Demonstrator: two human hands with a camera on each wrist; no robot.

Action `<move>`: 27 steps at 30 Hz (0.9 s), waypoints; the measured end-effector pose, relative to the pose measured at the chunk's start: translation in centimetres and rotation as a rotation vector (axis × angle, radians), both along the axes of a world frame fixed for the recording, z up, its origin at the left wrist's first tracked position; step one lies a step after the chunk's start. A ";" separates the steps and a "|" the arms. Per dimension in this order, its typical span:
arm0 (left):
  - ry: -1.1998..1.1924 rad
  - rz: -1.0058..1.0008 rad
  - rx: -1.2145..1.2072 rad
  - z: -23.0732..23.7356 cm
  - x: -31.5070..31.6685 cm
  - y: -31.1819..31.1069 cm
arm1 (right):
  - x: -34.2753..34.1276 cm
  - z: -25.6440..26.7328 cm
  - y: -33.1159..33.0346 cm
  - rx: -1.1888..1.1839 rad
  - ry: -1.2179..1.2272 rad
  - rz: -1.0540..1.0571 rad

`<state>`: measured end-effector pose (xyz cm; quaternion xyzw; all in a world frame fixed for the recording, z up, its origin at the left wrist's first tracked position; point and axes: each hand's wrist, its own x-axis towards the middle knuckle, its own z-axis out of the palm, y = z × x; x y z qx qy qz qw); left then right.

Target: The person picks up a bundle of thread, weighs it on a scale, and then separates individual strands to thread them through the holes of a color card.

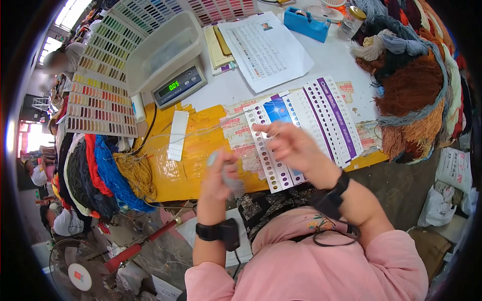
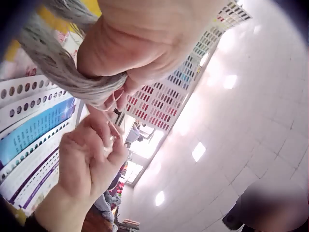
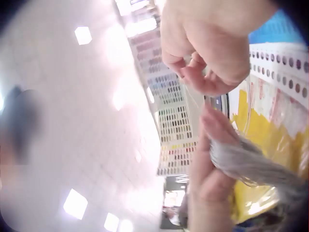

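My left hand (image 1: pixel 220 176) grips a grey yarn hank (image 2: pixel 60 63), its strands looped over the hand and hanging below it. Facing it is my right hand (image 1: pixel 296 150), fingers curled, over the shade cards. A thin strand (image 2: pixel 112 124) runs from the hank to the right hand's fingertips, pinched between thumb and finger. In the right wrist view the right hand (image 3: pixel 212 48) is just above the left fingertips, and the grey hank (image 3: pixel 251 164) hangs from the left hand (image 3: pixel 210 179). Under the right hand lies a shade card (image 1: pixel 266 150) with rows of round samples; another purple-striped card (image 1: pixel 329 118) lies beside it.
A digital scale (image 1: pixel 179 84) reading 0.05 carries a plastic tub (image 1: pixel 165 47). Colour charts (image 1: pixel 103 80) stand behind. Printed sheets (image 1: pixel 266 50), a blue tape dispenser (image 1: pixel 306 24) and a white strip (image 1: pixel 178 135) lie on the table. Yarn hanks hang left (image 1: pixel 103 165) and pile up right (image 1: pixel 411 90).
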<state>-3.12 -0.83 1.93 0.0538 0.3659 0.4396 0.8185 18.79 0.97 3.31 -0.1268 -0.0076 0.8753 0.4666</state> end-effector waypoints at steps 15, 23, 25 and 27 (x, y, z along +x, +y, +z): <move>0.236 -0.114 0.015 -3.1 3.9 8.7 | 3.9 -5.8 7.7 0.700 -1.779 -0.287; 0.611 -0.295 0.084 -2.6 8.8 11.0 | 3.1 -8.5 6.5 0.854 -2.257 -0.503; 0.653 -0.272 0.071 -2.5 9.2 11.0 | 3.3 -8.7 6.6 0.882 -2.256 -0.537; 0.799 -0.372 0.169 -3.0 9.6 11.4 | 3.4 -8.7 6.5 0.889 -2.255 -0.528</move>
